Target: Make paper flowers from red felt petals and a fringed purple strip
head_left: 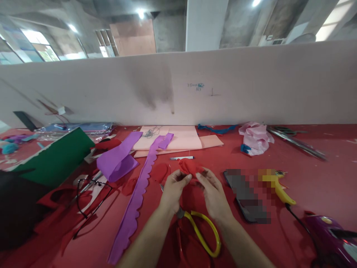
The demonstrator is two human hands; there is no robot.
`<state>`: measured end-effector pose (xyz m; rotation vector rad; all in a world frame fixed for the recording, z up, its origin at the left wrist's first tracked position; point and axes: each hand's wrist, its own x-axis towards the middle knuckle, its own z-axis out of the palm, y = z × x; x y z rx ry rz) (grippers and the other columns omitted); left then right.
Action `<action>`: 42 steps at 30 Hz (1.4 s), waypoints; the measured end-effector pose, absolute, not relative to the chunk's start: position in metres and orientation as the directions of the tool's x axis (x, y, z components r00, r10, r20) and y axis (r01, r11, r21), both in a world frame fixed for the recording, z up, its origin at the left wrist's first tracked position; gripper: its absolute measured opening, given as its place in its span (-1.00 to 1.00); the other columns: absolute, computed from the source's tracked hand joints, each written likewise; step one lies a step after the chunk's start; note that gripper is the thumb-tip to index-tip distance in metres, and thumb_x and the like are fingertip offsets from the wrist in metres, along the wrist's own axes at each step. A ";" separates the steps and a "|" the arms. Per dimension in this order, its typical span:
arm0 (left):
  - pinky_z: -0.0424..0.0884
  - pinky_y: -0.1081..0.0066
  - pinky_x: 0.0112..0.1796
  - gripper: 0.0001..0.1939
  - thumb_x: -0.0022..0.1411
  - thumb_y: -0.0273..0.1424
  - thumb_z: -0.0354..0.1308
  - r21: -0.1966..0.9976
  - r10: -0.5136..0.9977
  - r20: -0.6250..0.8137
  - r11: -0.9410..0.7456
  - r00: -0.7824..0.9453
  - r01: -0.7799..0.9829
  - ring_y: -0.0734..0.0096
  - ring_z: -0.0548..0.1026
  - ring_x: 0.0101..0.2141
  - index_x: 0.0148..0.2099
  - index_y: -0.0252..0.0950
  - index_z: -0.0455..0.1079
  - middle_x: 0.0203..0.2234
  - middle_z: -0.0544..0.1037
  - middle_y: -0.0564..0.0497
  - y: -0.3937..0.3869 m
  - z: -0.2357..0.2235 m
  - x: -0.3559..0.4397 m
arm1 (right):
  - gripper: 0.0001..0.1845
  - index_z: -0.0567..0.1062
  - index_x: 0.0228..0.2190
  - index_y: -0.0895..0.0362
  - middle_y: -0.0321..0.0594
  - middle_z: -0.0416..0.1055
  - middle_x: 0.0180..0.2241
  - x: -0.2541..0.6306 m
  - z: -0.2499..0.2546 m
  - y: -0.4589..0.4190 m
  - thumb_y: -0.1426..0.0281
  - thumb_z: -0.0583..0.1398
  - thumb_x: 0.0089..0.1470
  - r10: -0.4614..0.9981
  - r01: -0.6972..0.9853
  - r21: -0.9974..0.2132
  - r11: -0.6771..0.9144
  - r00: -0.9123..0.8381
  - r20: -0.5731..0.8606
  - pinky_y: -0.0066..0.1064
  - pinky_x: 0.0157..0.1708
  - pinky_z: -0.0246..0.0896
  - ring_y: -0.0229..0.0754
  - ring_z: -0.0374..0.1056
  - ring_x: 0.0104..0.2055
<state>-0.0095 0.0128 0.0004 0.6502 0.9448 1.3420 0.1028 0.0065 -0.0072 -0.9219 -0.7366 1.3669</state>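
Red fabric [187, 167], bunched and folded, each hand's grip pinching one side

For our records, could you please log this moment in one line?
left hand, right hand: pinching red fabric | yellow-handled scissors: on red tabletop

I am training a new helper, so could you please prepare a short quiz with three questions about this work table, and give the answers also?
1. What do the left hand and the right hand both hold?
A) The pen
B) The red fabric
C) The eyeglasses
2. True or false: the phone lies between the right hand and the yellow tool with a black cord.
3. Fill in: the long strip with one wavy edge is ____ in colour.
Key: 1 B; 2 true; 3 purple
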 end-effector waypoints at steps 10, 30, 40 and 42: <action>0.30 0.54 -0.45 -0.77 -0.17 -0.45 0.44 0.741 0.954 -0.293 0.272 0.068 -0.614 0.56 0.45 -0.54 -0.48 -0.35 0.42 -0.60 0.49 0.11 0.015 -0.006 -0.012 | -0.80 0.54 -0.47 0.07 -0.34 0.49 -0.41 0.103 -0.010 0.011 0.36 0.41 -0.22 0.968 -0.667 -0.736 -0.113 0.093 -0.233 -0.36 -0.31 0.36 -0.19 0.39 -0.30; 0.22 0.56 -0.50 -0.69 -0.28 -0.40 0.48 0.735 0.953 -0.304 0.246 0.017 -0.632 0.64 0.31 -0.63 -0.54 -0.36 0.39 -0.70 0.41 0.14 0.018 -0.005 -0.014 | -0.82 0.53 -0.45 0.07 -0.38 0.44 -0.44 0.097 -0.013 0.004 0.27 0.37 -0.10 0.991 -0.532 -0.845 -0.048 0.082 -0.108 -0.42 -0.26 0.23 -0.25 0.31 -0.33; 0.23 0.55 -0.52 -0.67 -0.34 -0.43 0.49 0.673 0.913 -0.401 0.346 0.070 -0.653 0.59 0.37 -0.61 -0.54 -0.35 0.38 -0.67 0.46 0.10 0.017 0.000 -0.017 | -0.78 0.55 -0.37 0.07 -0.31 0.53 -0.31 0.093 -0.009 0.001 0.44 0.39 -0.17 0.999 -0.550 -0.834 -0.049 -0.008 -0.053 -0.35 -0.11 0.25 -0.22 0.38 -0.24; 0.24 0.55 -0.50 -0.67 -0.34 -0.43 0.49 0.675 0.915 -0.397 0.341 0.068 -0.654 0.60 0.37 -0.61 -0.56 -0.35 0.37 -0.67 0.46 0.11 0.017 0.000 -0.016 | -0.79 0.56 -0.35 0.06 -0.31 0.54 -0.29 0.092 -0.011 0.001 0.44 0.37 -0.13 1.000 -0.524 -0.851 -0.027 -0.006 -0.028 -0.34 -0.10 0.24 -0.22 0.38 -0.22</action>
